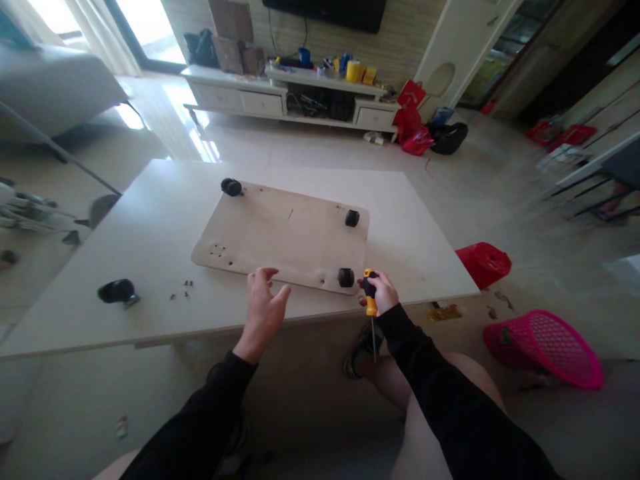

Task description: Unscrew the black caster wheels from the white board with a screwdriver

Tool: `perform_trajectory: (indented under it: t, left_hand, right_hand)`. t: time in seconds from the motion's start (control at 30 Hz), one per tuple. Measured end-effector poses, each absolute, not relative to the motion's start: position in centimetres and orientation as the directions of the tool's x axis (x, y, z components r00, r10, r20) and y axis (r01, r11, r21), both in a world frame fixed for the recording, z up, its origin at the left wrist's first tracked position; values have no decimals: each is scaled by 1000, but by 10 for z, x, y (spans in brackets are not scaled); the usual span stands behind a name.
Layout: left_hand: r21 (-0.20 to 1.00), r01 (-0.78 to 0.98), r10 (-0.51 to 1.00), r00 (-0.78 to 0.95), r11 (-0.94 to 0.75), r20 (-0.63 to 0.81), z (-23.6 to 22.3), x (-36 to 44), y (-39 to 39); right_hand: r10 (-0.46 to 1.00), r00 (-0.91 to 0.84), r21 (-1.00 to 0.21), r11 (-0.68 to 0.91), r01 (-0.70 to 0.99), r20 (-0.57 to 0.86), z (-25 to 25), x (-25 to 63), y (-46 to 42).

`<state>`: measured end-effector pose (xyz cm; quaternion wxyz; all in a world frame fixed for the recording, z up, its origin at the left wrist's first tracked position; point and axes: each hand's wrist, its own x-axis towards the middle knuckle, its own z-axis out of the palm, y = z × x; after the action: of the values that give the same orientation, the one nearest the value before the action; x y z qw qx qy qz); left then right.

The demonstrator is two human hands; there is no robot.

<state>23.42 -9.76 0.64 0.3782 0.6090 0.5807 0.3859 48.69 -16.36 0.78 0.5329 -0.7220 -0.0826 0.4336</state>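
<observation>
White table (410, 260): pale wooden board (280, 233) with three black casters (346, 277); loose black caster (116, 291), small screws (187, 294) leftward
Left hand (264, 307): half-open, empty, at the board's near edge
Right hand (386, 293): curled round yellow-and-black screwdriver (371, 305)
Room: glossy tiled floor (300, 147), pink mesh basket (517, 345)

Arms, two, black-sleeved, wrists bare. Left forearm (200, 417): enters from 7 o'clock, angled between 1 and 2. Left hand (264, 310): half-curled, thumb parted from bent fingers, gap facing about 2 o'clock. Right forearm (443, 393): enters from 5 o'clock, angled between 10 and 11. Right hand (385, 293): gripping, fingers wrapped towards 9 o'clock.
</observation>
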Motion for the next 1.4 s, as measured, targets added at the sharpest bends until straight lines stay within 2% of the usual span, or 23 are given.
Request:
perform_trajectory:
  t: [0.2,0.33,0.5,0.6,0.73,0.83,0.97,1.13,1.4]
  left_hand:
    - [862,445,885,466,-244,10,24,261,-117]
    - [779,520,795,605,-351,-46,26,279,-122]
    - [700,593,793,606,-398,-63,24,304,-112]
    - [682,643,833,545,-349,-89,24,313,-102]
    - [675,681,886,456,-286,-86,27,316,-92]
    - [678,655,895,447,-333,8,26,316,-89]
    - [696,609,867,496,-381,42,18,321,-90]
    - [673,613,856,513,-414,59,10,329,-87]
    - [690,571,853,505,-445,132,1,328,-78]
  right_hand:
    - [687,497,-848,-430,-310,-529,24,470,-157]
    - [731,437,-851,-443,-282,-525,30,473,-152]
    - [793,364,-872,-430,-232,-488,41,487,-145]
    - [817,423,-919,-335,-206,-393,50,501,-136]
    - [793,585,-984,-106,-144,-171,56,522,-122]
    - [742,669,-999,31,21,37,56,528,-118]
    - [686,692,-968,74,242,225,61,520,-128]
    - [656,652,-920,192,341,379,67,509,-147]
    - [627,437,-747,397,534,645,59,504,-155]
